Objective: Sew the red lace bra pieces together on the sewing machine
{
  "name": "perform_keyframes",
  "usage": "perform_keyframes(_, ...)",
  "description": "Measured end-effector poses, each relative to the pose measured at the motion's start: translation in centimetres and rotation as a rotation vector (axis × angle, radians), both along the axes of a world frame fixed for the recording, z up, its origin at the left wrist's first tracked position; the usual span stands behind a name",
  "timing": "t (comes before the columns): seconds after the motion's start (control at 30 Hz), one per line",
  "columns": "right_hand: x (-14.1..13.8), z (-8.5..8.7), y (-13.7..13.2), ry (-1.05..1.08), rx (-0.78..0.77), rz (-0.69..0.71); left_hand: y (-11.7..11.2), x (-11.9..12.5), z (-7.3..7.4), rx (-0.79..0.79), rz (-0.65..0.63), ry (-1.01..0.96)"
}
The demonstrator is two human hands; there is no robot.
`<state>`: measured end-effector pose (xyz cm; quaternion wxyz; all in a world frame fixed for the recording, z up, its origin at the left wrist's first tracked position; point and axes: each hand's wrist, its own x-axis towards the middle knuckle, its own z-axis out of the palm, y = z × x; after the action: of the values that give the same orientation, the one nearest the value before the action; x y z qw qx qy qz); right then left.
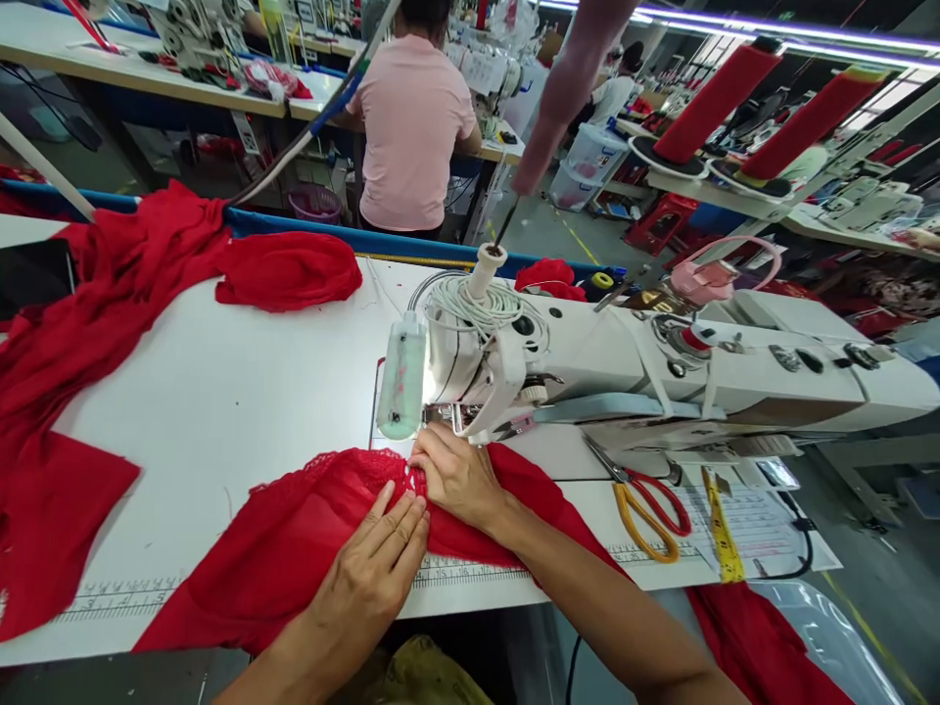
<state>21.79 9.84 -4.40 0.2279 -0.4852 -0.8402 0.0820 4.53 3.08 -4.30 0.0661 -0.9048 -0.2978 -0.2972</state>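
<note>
Red lace-edged fabric [294, 529] lies across the front of the white sewing table, below the needle area of a white sewing machine [587, 343]. My left hand [374, 558] rests on it with fingers stretched out flat, the tips beside the lace edge. Just right of these tips, my right hand [459, 475] has its fingers bent and pressed together on the fabric's edge, close to the presser foot. A small white patch shows between the hands. The needle itself is hidden behind the machine's head and my right hand.
Scissors [650, 504] with orange and red handles lie right of the fabric, near a yellow tape measure [724, 534] and a paper sheet [778, 529]. More red fabric [132, 294] is heaped at the left, beside a dark phone-like object [36, 279]. A co-worker in pink [415, 127] sits ahead.
</note>
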Motion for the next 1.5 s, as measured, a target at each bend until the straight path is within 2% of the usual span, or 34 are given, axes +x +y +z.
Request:
perform_keyframes(0.2,0.7,1.1,-0.3,-0.040,0.029,0.033,-0.4,-0.5,-0.4,-0.056,-0.012,-0.020)
perform_keyframes(0.33,1.8,2.4,-2.3,-0.053,0.112,0.030,-0.7,-1.1,0.3,-0.244,-0.043,-0.069)
perform_keyframes(0.4,1.9,2.6,-3.5,0.094,0.079,0.033,-0.7,-1.2,0.5,-0.329,0.007,-0.196)
perform_keyframes(0.5,1.7,2.2,-4.7,0.234,-0.031,0.094,-0.2,-1.4,-0.1,-0.313,0.180,-0.345)
perform_keyframes(0.57,1.6,1.5,-4.9,0.201,-0.062,0.097,0.3,-1.9,-0.8,-0.283,0.260,-0.226)
perform_keyframes(0.67,1.8,0.8,-5.0,0.151,-0.076,0.048,1.0,-3.1,-1.6,-0.285,0.275,0.023)
perform_keyframes(0.73,2.1,0.5,-5.0,0.137,-0.095,0.046,1.3,-3.9,-1.7,-0.283,0.266,0.093)
perform_keyframes(1.07,2.6,0.5,-4.8,0.090,-0.122,0.057,2.1,-4.4,-1.5,-0.228,0.233,0.130)
perform_keyframes(1.3,2.7,0.7,-4.8,0.040,-0.171,0.064,2.2,-4.6,-0.9,-0.267,0.221,0.155)
perform_keyframes(1.5,2.9,0.7,-4.7,0.000,-0.211,0.091,2.7,-5.1,-0.6,-0.238,0.186,0.190)
